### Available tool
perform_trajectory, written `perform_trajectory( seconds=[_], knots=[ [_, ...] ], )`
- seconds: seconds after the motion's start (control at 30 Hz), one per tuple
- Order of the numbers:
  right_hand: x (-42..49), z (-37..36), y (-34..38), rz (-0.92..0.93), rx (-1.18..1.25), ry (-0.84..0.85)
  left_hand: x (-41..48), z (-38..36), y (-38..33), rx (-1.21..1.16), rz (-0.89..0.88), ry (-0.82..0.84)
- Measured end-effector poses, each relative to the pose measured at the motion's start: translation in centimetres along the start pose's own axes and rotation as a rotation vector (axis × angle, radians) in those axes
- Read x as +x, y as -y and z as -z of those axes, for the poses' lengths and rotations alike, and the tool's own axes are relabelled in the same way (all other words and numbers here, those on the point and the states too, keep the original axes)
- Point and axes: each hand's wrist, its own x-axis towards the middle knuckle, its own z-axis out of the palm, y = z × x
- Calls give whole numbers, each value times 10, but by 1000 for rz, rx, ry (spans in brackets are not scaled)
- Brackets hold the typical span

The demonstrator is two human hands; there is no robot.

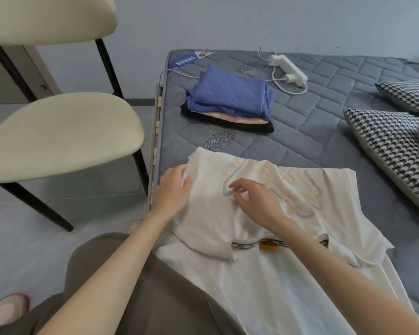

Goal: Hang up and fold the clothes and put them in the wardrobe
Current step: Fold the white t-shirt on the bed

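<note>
A white T-shirt [264, 238] with a pale printed design lies spread on the grey mattress [324, 122], its neck label toward me and its left part folded inward. My left hand [173, 187] lies flat on the folded left edge, fingers straight. My right hand [254, 198] hovers over the printed area with loosely bent fingers and holds nothing. Farther back, a folded stack [230, 100] has a blue garment on top, with peach and black ones under it.
A cream chair [58, 131] with black legs stands left of the bed. A white power strip [288, 67] with cables lies at the back of the mattress. Houndstooth pillows [392, 153] occupy the right side. The bed's left edge runs beside my left hand.
</note>
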Motion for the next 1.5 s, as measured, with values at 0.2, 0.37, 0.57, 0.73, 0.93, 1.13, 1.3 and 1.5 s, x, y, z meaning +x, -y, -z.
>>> perform_trajectory(
  seconds=[0.2, 0.37, 0.57, 0.73, 0.93, 1.13, 1.3, 1.5],
  knots=[
    [44, -16, -3, 36, -79, 16, 43, -14, -23, -29, 135, -7],
    [59, -28, -13, 45, -211, 31, 64, -23, -31, -69, 225, -102],
    [55, -39, -24, 70, -331, 14, 82, -29, -38, -195, 209, -251],
    [44, -36, -46, -66, -437, -34, 98, -31, -28, -182, 243, -245],
    [37, -23, -63, -224, -403, -15, 93, -32, -34, -68, 231, -231],
    [30, 15, -74, -167, -74, -301, 57, -51, -65, 414, -256, -124],
    [19, 60, -116, -283, -176, -451, 36, -91, -79, 548, -283, 182],
    [14, 98, -159, -478, -359, -456, 43, -99, -64, 602, -203, 214]
  ],
)
